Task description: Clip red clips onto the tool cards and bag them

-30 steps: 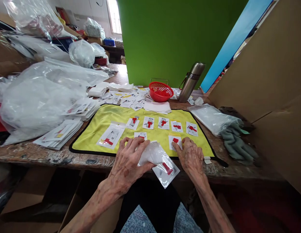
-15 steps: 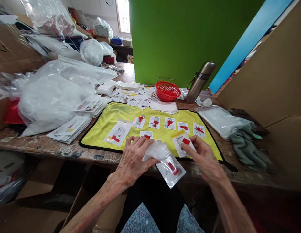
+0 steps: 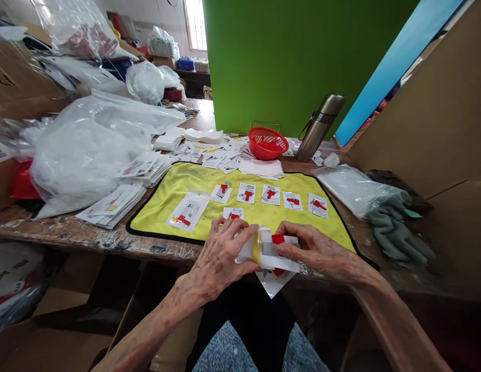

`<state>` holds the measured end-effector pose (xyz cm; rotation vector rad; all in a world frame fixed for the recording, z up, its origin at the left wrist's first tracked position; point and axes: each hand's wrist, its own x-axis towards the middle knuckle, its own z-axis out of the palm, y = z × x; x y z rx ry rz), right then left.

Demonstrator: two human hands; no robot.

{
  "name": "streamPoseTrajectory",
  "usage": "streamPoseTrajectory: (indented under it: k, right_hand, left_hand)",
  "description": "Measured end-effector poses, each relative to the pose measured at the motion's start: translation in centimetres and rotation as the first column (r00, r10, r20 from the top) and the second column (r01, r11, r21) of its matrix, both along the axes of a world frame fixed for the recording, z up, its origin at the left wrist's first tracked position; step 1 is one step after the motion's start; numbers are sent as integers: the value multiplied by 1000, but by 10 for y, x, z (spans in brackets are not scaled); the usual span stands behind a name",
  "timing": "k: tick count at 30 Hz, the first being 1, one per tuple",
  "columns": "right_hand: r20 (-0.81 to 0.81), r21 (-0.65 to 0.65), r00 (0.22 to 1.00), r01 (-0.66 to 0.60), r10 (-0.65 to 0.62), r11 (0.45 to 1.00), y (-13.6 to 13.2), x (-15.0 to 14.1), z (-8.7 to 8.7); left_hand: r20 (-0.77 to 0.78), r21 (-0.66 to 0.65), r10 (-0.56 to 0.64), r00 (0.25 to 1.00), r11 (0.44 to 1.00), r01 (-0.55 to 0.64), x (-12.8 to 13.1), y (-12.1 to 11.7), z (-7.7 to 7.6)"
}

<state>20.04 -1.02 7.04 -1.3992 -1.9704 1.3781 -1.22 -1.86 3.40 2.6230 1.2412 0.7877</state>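
Note:
My left hand (image 3: 220,253) is closed on a bunch of clear plastic bags (image 3: 272,281) at the table's front edge. My right hand (image 3: 313,250) pinches a small white card with a red piece (image 3: 277,248) and holds it against the bags in my left hand. Both hands meet just in front of a yellow mat (image 3: 178,181). On the mat lie several more white cards with red pieces (image 3: 246,192) in a row and one larger bagged card (image 3: 188,211) at the left.
A red basket (image 3: 267,143) and a steel flask (image 3: 320,126) stand behind the mat, before a green board. Heaps of plastic bags (image 3: 81,150) and stacked cards (image 3: 112,204) fill the left. A bag and grey gloves (image 3: 393,230) lie at the right beside cardboard.
My right hand has lifted a card off the mat and brought it left onto the bags held in my left hand.

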Motion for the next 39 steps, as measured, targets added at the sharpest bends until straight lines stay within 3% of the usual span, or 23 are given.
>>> streamPoseTrajectory:
  k: [4,8,10,16,19,21,25,27,30,35,39]
  right_hand:
    - [56,92,992,109,-114,990,0,-15,4]
    - [-229,-136,952,176,-204,975,-4,-15,2]
    - [-299,-168,924,194,-237,967,-5,-12,-1]
    - [-274,0,937,226,-217,974,-7,-21,-12]
    - [-270,-32,926,264,-263,964,-6,-26,-11]
    - [-261,-58,938,220,-227,974,-6,-27,-12]
    - [-159,55,962,231,-220,971,-4,-29,-19]
    - [-215,12,948,241,-233,970,-2,-30,-23]
    - [-273,-75,951,132,-148,988,3,-31,-25]
    - [-34,77,996,86,-83,993,11,-33,-22]
    - [-206,-182,978,-61,23,981,14,-32,-17]
  left_hand:
    - [9,-21,1,1000,1000,-1,2,1,0]
    - [61,-35,46,997,998,-44,-1,3,1]
    - [81,-32,56,995,998,-53,-2,3,2]
    - [100,-19,59,993,998,-58,-2,1,1]
    - [103,-15,67,992,998,-66,-3,0,-1]
    - [102,-6,63,993,998,-63,-3,-1,-2]
    - [106,20,49,993,998,-51,1,-1,-1]
    - [110,19,52,993,998,-54,2,-1,1]
    - [113,11,40,993,999,-42,2,-1,2]
    - [136,-21,8,991,1000,-5,-1,-3,-2]
    - [141,-68,6,990,998,4,-3,-5,-2]
